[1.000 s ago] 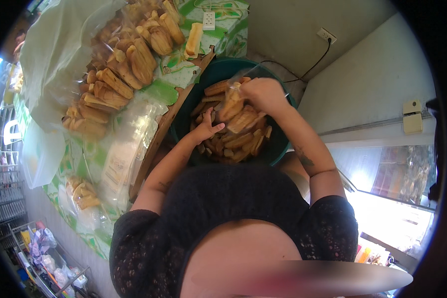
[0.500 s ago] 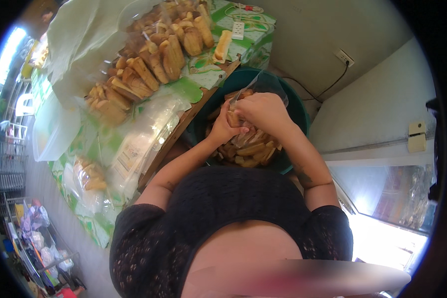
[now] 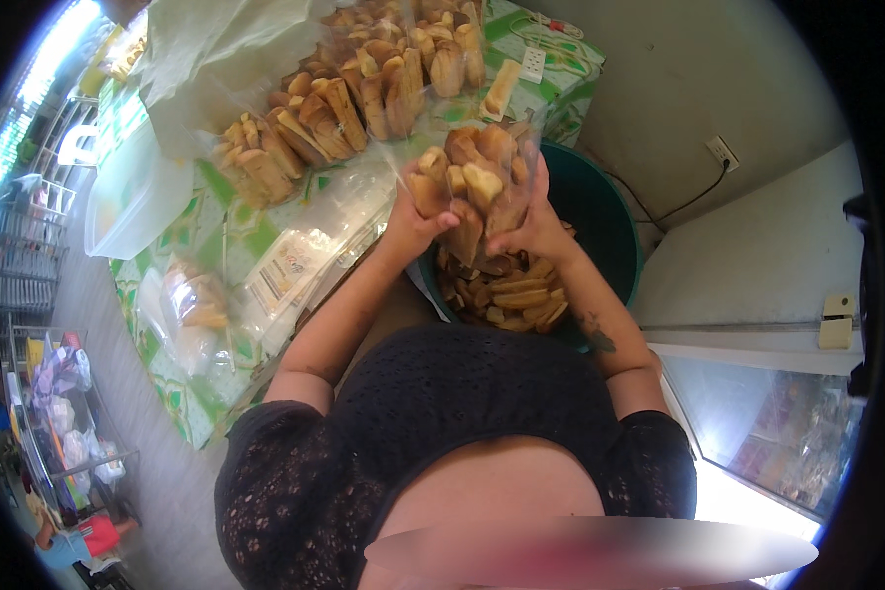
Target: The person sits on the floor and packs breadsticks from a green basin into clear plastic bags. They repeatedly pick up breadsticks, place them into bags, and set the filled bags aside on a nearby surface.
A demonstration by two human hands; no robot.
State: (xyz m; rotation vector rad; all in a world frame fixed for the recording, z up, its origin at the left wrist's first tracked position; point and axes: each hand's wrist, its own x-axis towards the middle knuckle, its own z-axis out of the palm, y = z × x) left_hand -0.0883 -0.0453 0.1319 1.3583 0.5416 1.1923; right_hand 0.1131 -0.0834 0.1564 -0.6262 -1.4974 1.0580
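Between my two hands is a clear plastic bag filled with toasted bread pieces [image 3: 474, 177], raised above the front of a green tub. My left hand [image 3: 415, 228] grips the bag's left side, its thumb pressed on the front. Around the right side curls my right hand [image 3: 536, 224], thumb near the bottom. Below, the green tub [image 3: 612, 221] holds more loose bread pieces [image 3: 506, 293]. Several filled bags of bread [image 3: 349, 98] stand in rows on the table to the left.
The table [image 3: 182, 393] has a green and white cover. On it lie a stack of flat clear bags [image 3: 310, 261], a small bag of bread [image 3: 195, 295], a single bread piece [image 3: 502, 88] and a power strip [image 3: 532, 65]. A translucent bin [image 3: 138, 202] sits at the left edge.
The bag has come up out of the tub toward the table side, now upright and held from both sides. Before, both hands were close together at it inside the tub. The view has shifted slightly.
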